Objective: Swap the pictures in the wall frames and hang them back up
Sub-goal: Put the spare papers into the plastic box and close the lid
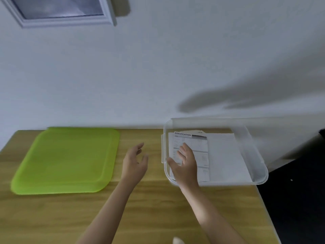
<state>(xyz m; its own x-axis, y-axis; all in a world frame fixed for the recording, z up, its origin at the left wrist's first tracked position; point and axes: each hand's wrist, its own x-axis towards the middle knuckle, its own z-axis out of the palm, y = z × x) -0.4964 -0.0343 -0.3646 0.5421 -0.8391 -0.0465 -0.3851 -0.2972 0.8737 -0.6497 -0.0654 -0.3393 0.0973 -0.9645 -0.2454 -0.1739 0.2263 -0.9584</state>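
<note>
A white-framed picture [59, 11] hangs on the wall at the upper left, only its lower part in view. On the wooden table stands a clear plastic box [260, 173] holding sheets of paper [223, 155], the top one headed "SPECIFICATION". My right hand [184, 164] reaches into the box's left side with fingers spread over the papers; whether it touches them I cannot tell. My left hand [134, 162] hovers over the table between the box and a green lid, fingers relaxed and holding nothing.
A flat green plastic lid [66, 161] lies on the left half of the wooden table [154, 208]. The table stands against a white wall [175, 67]. Dark floor [299, 199] shows past the table's right edge.
</note>
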